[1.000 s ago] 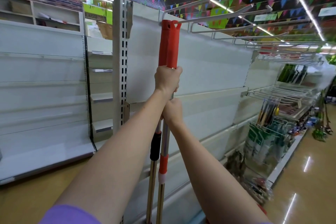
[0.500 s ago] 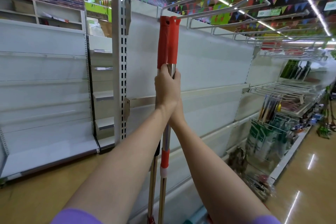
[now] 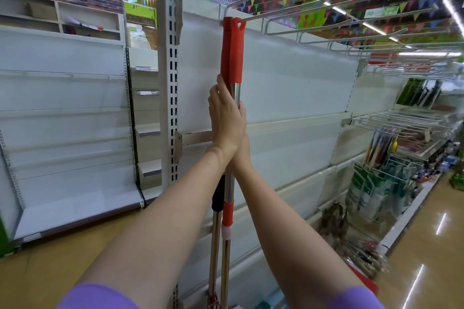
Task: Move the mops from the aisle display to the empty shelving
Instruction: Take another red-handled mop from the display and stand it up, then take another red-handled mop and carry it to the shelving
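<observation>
empty white shelving (image 3: 288, 98), long metal hooks (image 3: 296, 11) along its top

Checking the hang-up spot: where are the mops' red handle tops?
In the head view, centre frame, the red plastic handle tops stand upright just above the left hand, beside the white metal hanging hook.

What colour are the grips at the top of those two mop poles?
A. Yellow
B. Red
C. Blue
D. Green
B: the grips at the top of the mops are red, above the left hand on the steel poles.
</observation>
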A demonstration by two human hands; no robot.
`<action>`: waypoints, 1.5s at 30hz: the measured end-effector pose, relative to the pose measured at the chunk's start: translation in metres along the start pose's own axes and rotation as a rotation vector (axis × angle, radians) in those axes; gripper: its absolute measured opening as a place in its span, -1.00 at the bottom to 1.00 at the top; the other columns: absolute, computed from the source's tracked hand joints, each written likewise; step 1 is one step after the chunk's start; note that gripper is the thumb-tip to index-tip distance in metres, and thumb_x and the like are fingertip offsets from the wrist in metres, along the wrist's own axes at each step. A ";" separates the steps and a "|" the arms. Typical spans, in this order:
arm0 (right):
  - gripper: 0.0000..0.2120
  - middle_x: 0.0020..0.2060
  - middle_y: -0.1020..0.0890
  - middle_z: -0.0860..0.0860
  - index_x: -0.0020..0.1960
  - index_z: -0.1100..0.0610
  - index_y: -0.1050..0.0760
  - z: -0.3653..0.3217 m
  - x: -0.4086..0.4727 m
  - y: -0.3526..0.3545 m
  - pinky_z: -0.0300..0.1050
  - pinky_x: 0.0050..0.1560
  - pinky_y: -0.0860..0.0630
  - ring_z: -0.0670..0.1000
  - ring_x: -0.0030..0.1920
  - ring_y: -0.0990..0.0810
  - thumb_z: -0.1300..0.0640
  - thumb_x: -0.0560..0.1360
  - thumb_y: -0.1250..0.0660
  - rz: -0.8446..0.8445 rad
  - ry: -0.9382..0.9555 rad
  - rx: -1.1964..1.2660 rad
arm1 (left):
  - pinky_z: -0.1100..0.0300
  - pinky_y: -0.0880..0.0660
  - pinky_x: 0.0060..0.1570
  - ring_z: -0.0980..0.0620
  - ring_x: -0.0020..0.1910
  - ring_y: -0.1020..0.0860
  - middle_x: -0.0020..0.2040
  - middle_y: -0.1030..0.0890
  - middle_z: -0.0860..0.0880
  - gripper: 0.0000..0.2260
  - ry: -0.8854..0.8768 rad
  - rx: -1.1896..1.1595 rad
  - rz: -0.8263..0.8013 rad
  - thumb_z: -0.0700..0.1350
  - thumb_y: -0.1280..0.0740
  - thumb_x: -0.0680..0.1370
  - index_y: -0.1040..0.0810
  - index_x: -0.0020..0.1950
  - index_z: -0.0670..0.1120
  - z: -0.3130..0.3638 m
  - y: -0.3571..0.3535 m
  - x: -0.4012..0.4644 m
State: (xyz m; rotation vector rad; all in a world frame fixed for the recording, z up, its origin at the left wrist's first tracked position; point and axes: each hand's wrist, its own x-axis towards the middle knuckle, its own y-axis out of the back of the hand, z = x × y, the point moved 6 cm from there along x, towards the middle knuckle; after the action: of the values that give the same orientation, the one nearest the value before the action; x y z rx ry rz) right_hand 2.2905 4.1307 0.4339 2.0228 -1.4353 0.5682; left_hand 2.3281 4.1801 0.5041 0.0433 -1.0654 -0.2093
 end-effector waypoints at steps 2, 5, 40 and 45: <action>-0.78 -0.45 -0.54 -0.20 -0.03 0.09 -0.45 0.004 0.000 -0.003 -0.27 -0.27 -0.41 -0.16 -0.30 -0.48 0.14 0.71 -0.08 -0.039 -0.065 0.091 | -0.06 -0.38 0.36 -0.25 0.31 -0.43 0.35 -0.41 -0.30 -0.35 -0.018 0.013 -0.011 -0.23 -0.33 0.58 -0.11 0.59 -0.33 -0.003 -0.002 0.000; -0.72 -0.49 -0.52 -0.19 -0.10 0.10 -0.44 0.000 -0.003 0.004 -0.32 -0.35 -0.41 -0.21 -0.42 -0.46 0.23 0.72 -0.04 -0.029 -0.140 0.059 | -0.06 -0.42 0.30 -0.27 0.27 -0.46 0.34 -0.41 -0.32 -0.34 0.004 0.053 0.003 -0.23 -0.32 0.59 -0.09 0.59 -0.35 0.000 -0.005 -0.001; -0.69 -0.10 -0.60 0.05 0.01 0.14 -0.47 0.106 -0.120 0.319 -0.05 -0.06 -0.51 0.05 -0.11 -0.57 -0.05 0.46 -0.44 0.078 -0.377 -0.499 | -0.01 -0.53 0.09 -0.21 0.13 -0.59 0.15 -0.64 -0.14 -0.75 0.058 -0.063 -0.873 -0.17 -0.26 0.57 -0.52 0.25 -0.08 0.143 -0.140 -0.219; -0.71 -0.04 -0.57 0.04 0.01 0.11 -0.46 0.138 -0.145 0.431 -0.08 -0.02 -0.52 0.03 -0.07 -0.55 -0.03 0.45 -0.46 0.120 -0.441 -0.617 | 0.08 -0.53 0.04 -0.19 0.07 -0.61 0.05 -0.67 -0.18 -0.78 0.069 -0.170 -0.993 -0.22 -0.28 0.56 -0.57 0.19 -0.13 0.221 -0.204 -0.276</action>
State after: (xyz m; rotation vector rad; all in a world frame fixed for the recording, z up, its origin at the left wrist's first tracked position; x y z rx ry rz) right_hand 1.8369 4.0315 0.3326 1.6153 -1.7214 -0.2834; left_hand 1.9764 4.0473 0.3446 0.4266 -0.8781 -1.1825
